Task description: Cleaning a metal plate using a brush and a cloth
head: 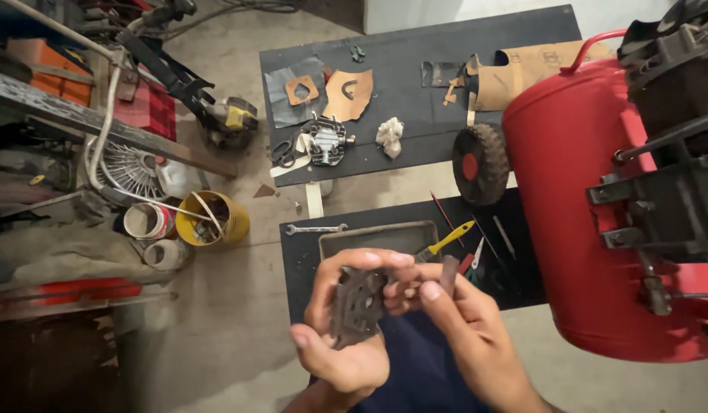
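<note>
Left hand (340, 336) grips a dark perforated metal plate (358, 306) low in the frame's centre; right hand (453, 321) pinches its edge, fingers closed. Behind them lie a wrench (314, 229), a grey tray (378, 235) and a yellow-handled brush (446, 241). Filling the right is a red air tank (568, 199).

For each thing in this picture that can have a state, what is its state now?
left hand: closed around the dark metal plate, holding it upright.
right hand: fingers on the plate's edge, pinching a small dark strip.
grey tray: open, contents hidden.
yellow bucket: upright, open, tools inside.
red tank: lying on its side.
scissors: lying flat on the far table.
</note>
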